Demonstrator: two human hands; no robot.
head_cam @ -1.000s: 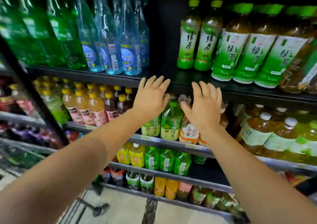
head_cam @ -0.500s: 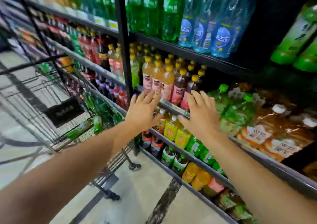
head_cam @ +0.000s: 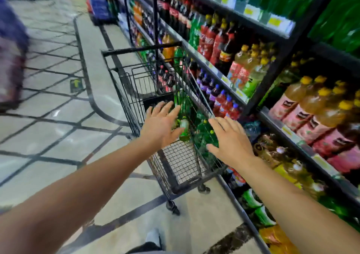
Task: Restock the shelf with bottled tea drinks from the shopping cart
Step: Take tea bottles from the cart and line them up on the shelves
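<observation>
From my remote view, the shopping cart (head_cam: 171, 162) stood on the floor (head_cam: 58, 117) just left of the shelf (head_cam: 224, 72), its handle (head_cam: 140, 49) at the far end. Bottled tea drinks (head_cam: 202, 135) lay in the cart's basket along the side nearest the shelf. The left hand (head_cam: 159, 125) was above the basket's middle, the right hand (head_cam: 231, 140) above its shelf-side rim. Rows of bottles (head_cam: 303, 105) stood on the shelf's tiers to the right.

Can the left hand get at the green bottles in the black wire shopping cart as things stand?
Probably yes. The left hand is open and empty above the black wire shopping cart, whose top is open; the green bottles lie just beyond its fingertips, nothing between.
</observation>
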